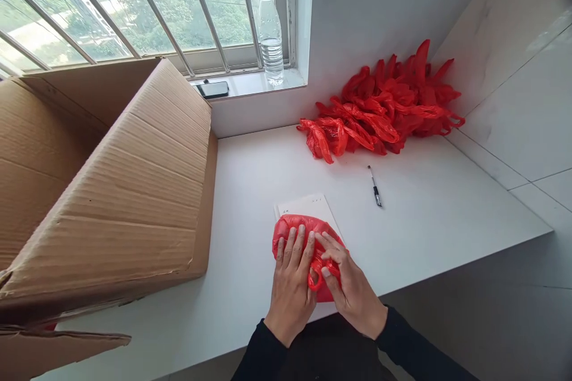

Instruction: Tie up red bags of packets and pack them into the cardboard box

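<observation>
A red plastic bag [305, 223] lies bunched at the table's front edge, wrapped around something that I cannot make out. My left hand [292, 280] rests flat on its left side, fingers stretched out over the film. On the right side, my right hand [351, 286] has its fingers curled onto the crumpled plastic, the thumb close to a small loop of the bag. Under the far side of the bag, a white notebook [313, 205] with a few handwritten marks partly shows. A black-capped pen [375, 187] lies apart from both hands, beyond and to the right.
A big open cardboard box [147, 184] stands at the left. A heap of red plastic bags [384, 107] lies against the back wall. On the windowsill are a water bottle [270, 41] and a phone [213, 90]. The white table [424, 208] ends near my body.
</observation>
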### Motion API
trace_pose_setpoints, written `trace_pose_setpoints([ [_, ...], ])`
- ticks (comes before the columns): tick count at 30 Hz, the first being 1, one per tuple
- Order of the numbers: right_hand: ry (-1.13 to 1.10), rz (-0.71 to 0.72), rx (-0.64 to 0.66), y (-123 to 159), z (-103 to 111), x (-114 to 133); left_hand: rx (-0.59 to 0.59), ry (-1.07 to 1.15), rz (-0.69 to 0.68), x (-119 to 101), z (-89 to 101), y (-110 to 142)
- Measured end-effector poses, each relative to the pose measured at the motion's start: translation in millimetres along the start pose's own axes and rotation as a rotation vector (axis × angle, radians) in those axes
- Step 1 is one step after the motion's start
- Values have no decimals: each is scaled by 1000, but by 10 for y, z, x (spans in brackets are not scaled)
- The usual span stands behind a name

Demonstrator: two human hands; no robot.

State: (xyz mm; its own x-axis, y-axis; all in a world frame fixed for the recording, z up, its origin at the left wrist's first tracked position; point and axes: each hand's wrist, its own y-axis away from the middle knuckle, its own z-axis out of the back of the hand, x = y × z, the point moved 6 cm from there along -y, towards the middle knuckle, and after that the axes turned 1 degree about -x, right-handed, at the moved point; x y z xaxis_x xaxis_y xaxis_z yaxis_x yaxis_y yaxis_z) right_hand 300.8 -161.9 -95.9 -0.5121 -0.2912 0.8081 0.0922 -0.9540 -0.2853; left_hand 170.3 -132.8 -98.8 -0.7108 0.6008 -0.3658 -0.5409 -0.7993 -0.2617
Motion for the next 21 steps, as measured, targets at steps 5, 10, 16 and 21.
trace_pose_setpoints([
  [5,231,72,23,70,-142,-160,17,-63,6,28,-123,28],
  [10,324,129,-54,63,-151,-183,21,-107,9,13,-188,6],
  [16,445,172,-114,54,-198,-213,12,-144,-27,55,-224,-11],
  [21,474,171,-104,48,-208,-281,-7,-170,-43,62,-231,-46],
])
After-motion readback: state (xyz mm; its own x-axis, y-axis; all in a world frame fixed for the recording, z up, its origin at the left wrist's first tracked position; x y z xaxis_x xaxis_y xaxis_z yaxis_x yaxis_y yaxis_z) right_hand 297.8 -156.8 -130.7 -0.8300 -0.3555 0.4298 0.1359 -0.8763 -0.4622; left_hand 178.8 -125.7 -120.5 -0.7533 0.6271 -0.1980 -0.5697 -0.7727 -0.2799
